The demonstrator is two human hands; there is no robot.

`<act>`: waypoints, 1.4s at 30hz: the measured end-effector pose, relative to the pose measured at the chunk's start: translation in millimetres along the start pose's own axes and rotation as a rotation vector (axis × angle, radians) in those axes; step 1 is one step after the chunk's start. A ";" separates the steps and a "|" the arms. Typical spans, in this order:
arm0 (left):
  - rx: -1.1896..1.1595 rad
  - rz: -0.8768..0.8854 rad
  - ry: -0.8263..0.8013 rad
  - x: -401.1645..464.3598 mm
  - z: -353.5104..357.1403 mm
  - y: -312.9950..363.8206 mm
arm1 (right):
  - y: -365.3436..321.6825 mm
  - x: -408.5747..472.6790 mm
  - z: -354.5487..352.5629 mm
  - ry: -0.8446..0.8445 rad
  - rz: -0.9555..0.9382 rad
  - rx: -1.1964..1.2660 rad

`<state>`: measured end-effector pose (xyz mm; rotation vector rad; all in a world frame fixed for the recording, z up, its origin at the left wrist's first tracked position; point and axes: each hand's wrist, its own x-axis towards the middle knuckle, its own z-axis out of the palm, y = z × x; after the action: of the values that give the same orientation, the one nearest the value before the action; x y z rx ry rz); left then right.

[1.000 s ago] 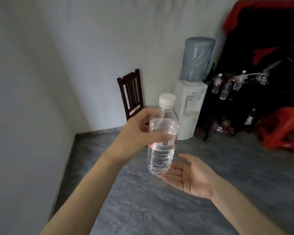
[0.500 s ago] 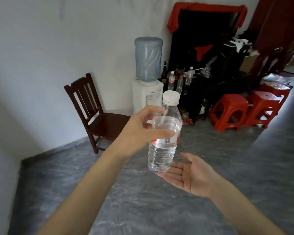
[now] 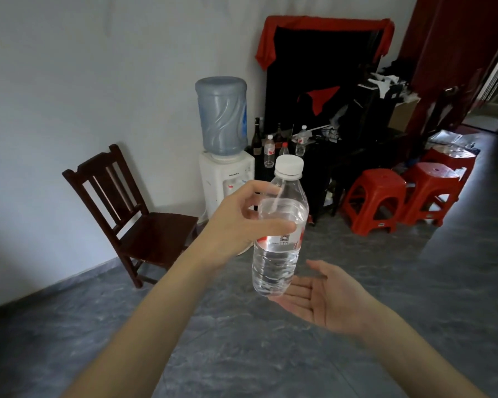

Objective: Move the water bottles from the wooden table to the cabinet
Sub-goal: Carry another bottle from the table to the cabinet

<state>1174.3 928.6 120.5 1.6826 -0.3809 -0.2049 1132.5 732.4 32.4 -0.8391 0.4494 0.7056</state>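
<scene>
Grey floor [image 3: 242, 354], clear white-capped bottle [image 3: 279, 239], red label

Water bottle [image 3: 279, 225] upright in left hand [image 3: 239, 222] (right hand [image 3: 325, 297] flat, palm up, beneath), above grey floor [image 3: 414, 282]

Clear water bottle [image 3: 279, 225] — white cap, upright, midair

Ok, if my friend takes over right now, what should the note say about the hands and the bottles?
Left hand: grips the water bottle upright in mid-air, above the floor.
Right hand: open, palm up just under the bottle's base; whether it touches is unclear.
Done: some small bottles already stand on the dark cabinet beside the water dispenser.
Left: carry this bottle over and set it there. The wooden table is out of view.
</scene>
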 end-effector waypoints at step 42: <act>0.190 0.072 -0.164 488.9 -56.4 -84.8 | -348.4 287.6 -57.7 0.092 -0.053 0.117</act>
<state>1658.8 812.2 85.9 1.8405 -0.5988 -0.2607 1576.1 634.6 0.8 -0.7723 0.5447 0.5879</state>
